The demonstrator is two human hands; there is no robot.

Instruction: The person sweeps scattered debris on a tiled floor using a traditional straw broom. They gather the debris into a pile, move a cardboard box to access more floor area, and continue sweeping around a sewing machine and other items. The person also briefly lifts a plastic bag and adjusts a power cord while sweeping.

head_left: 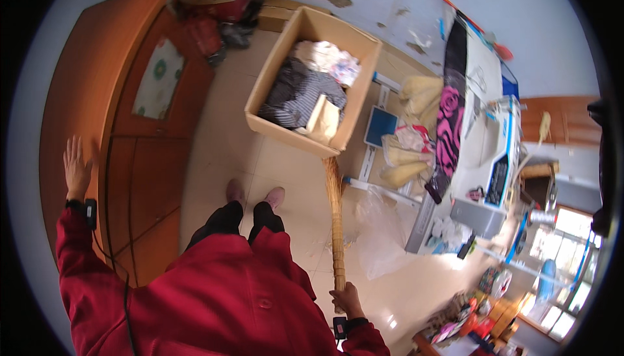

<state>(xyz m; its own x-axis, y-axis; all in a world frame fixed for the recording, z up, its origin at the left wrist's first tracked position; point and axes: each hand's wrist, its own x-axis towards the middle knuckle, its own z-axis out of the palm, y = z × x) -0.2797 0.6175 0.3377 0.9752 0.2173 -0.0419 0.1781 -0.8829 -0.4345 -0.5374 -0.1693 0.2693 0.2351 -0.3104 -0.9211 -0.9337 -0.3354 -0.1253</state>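
Observation:
My right hand (348, 300) is closed round the handle of a straw broom (336, 226). The broom stretches away from me, and its bristle end reaches the near side of a large cardboard box (286, 133); whether they touch I cannot tell. Inside the open box lie striped dark cloth (312, 99), pale patterned fabric (325, 57) and a cream-coloured piece (323, 118). On the left, my left hand (77, 171) rests flat with fingers stretched over the top of a brown wooden cabinet (84, 89), holding nothing.
A sewing machine (497, 141) on its table stands to the right, with yellowish cloth bundles (419, 102) beneath. Clear plastic sheeting (380, 232) lies on the tiled floor (224, 141). Bags (205, 37) sit in the far left corner. A table heaped with colourful things (478, 320) is at lower right.

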